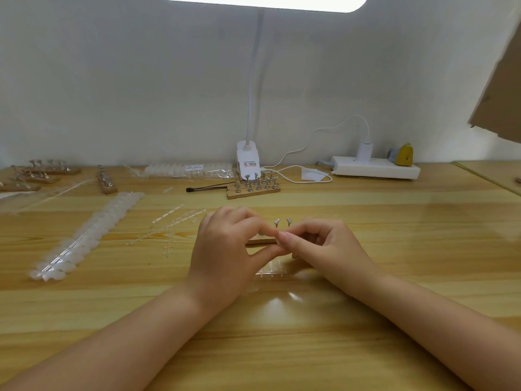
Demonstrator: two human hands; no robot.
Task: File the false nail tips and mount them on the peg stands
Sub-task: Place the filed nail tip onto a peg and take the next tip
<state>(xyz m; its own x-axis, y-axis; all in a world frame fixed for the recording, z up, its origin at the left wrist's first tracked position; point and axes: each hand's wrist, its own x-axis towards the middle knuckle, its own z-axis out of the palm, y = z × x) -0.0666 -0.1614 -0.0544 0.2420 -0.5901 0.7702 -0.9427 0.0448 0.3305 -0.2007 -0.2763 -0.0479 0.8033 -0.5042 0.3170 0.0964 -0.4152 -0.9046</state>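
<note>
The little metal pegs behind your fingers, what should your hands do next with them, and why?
Probably press the piece pinched between the left hand and right hand onto a bare peg. Both hands' fingertips meet right over the wooden peg stand, and two pegs just behind them look empty. What they pinch is too small to make out, likely a nail tip.

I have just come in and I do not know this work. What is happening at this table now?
A person is mounting false nail tips. Both hands, the left hand and right hand, pinch something small together over a wooden peg stand; the item itself is too small to see. Two pegs show bare behind the fingers. A long strip of nail tips lies to the left, and another peg stand waits near the lamp clamp.
</note>
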